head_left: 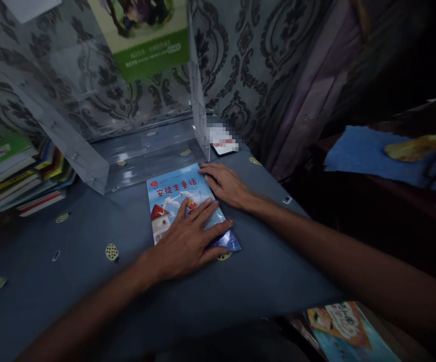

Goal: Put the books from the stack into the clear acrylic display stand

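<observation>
While pressing flat on the blue picture book [182, 198], left hand [187, 241] and right hand [227, 185], each grip open, best sliding it evenly across the bench [89, 271].

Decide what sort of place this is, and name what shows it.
Probably a home room or small reading corner. A children's book lies on a cloth-covered table under both hands, a stack of books sits at the left, and patterned wallpaper and a curtain stand behind.
</observation>
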A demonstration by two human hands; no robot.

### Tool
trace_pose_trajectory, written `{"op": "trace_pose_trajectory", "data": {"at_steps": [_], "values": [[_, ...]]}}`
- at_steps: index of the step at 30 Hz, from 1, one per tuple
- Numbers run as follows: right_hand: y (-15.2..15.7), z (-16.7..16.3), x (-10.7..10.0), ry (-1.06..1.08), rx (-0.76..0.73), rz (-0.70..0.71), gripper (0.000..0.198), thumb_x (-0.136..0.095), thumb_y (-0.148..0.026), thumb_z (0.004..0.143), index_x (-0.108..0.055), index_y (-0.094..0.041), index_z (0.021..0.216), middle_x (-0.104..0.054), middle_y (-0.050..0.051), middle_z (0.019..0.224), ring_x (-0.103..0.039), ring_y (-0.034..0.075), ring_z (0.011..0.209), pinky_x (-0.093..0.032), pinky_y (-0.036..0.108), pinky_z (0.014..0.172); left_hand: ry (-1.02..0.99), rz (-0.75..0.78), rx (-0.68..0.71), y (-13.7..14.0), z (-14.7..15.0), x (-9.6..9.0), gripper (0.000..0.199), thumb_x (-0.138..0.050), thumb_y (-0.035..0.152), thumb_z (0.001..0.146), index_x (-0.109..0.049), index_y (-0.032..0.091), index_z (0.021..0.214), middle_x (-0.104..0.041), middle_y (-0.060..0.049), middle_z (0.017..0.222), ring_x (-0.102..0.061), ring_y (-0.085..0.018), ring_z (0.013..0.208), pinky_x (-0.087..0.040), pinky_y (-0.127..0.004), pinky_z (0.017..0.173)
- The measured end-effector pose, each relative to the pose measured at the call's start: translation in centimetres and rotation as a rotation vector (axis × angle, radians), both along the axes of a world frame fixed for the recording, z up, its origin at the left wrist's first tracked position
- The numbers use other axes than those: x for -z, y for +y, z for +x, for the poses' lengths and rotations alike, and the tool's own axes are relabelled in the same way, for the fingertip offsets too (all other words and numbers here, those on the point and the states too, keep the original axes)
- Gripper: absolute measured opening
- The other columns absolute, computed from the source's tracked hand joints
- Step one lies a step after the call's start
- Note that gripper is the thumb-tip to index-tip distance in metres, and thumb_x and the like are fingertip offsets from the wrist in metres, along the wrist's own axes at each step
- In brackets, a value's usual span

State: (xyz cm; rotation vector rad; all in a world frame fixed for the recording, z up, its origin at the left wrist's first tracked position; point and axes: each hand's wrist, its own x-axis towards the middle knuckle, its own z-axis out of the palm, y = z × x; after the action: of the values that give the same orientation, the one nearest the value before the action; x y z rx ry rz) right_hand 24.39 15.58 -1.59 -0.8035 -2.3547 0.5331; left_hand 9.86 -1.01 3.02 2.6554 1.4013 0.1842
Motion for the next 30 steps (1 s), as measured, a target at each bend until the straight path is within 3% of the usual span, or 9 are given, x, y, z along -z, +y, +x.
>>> {"op": "trace_pose_trajectory", "data": {"at_steps": [7,20,27,30], "values": [[-0.1,0.0,0.0,0.027,0.028,0.014,0.037,-0.043,-0.019,0.096,-0.07,-0.021,0.121,-0.069,0.01,0.131,-0.062,0.027,0.123,-0.046,0.051,0.11,-0.01,0.016,0.01,-0.7,0.0,-0.5,0.049,-0.052,0.053,0.099,-0.055,0.026,0.14,-0.042,-0.017,0.159,-0.034,-0.036,0.151,-0.022,-0.067,0.122],[-0.6,0.1,-0.6,-0.009,0.003,0.04,0.039,-0.043,-0.013,0.093,-0.069,-0.016,0.123,-0.072,0.012,0.124,-0.063,0.027,0.118,-0.048,0.05,0.108,0.022,0.056,0.004,-0.8,0.1,-0.9,0.043,-0.042,0.053,0.102,-0.06,0.027,0.132,-0.049,-0.016,0.153,-0.04,-0.034,0.147,-0.029,-0.068,0.117],[-0.3,0.0,0.0,0.011,0.012,0.035,0.036,-0.045,-0.012,0.094,-0.069,-0.011,0.12,-0.067,0.018,0.133,-0.06,0.029,0.125,-0.046,0.049,0.109,-0.007,0.047,0.047,-1.5,-0.2,-1.2,0.04,-0.05,0.053,0.1,-0.063,0.024,0.125,-0.052,-0.016,0.147,-0.046,-0.035,0.14,-0.032,-0.065,0.116],[-0.3,0.0,-0.2,0.035,-0.004,0.013,0.035,-0.045,-0.012,0.094,-0.07,-0.012,0.119,-0.071,0.017,0.125,-0.062,0.029,0.119,-0.047,0.048,0.106,-0.036,0.052,0.063,-2.5,-0.6,-1.2,0.039,-0.053,0.053,0.099,-0.063,0.025,0.125,-0.054,-0.014,0.145,-0.047,-0.032,0.139,-0.029,-0.061,0.12]]}}
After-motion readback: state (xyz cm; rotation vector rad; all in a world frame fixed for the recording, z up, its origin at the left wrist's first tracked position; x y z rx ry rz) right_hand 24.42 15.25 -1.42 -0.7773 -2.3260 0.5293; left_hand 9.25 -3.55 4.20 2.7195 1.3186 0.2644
